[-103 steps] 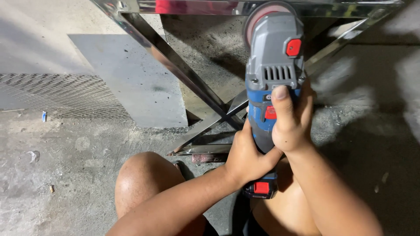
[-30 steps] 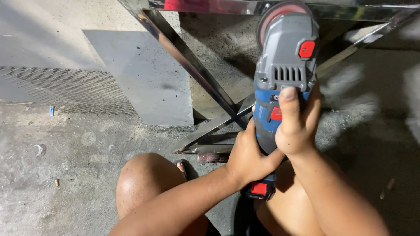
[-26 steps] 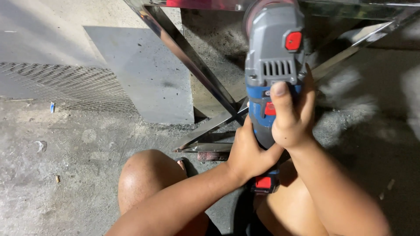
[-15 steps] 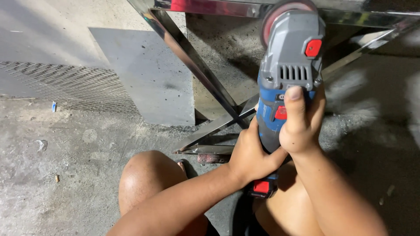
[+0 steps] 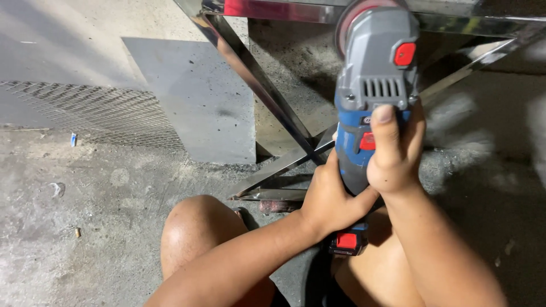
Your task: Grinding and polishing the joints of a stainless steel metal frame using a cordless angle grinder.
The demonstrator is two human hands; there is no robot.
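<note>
— Up at one o'clock, what is that tool?

— It is a cordless angle grinder [image 5: 372, 108], grey at the head, blue in the body, with a red button on top and a red battery catch at its lower end. Its reddish disc [image 5: 348, 17] sits at twelve o'clock, against a shiny steel frame [image 5: 256, 85].

— Who holds it?

— One person, with both hands. The right hand [image 5: 395, 150] wraps the blue body from the three o'clock side, fingers clamped on it and the thumb lying straight up the top. The left hand [image 5: 330, 196] grips the lower part of the body from seven o'clock, fingers closed around it too.

— And the frame?

— A polished bar runs along the top edge, with a red reflection in it. A slanted bar drops from eleven o'clock towards the centre and meets other bars just left of the grinder.

— What lies around?

— A bare knee [image 5: 196, 233] at six o'clock, below the hands. A flat grey metal sheet [image 5: 193, 96] at ten o'clock, with expanded metal mesh [image 5: 91, 113] beside it at nine. All rests on a dusty concrete floor [image 5: 85, 227], with pale grinding dust to the right at three o'clock.
</note>
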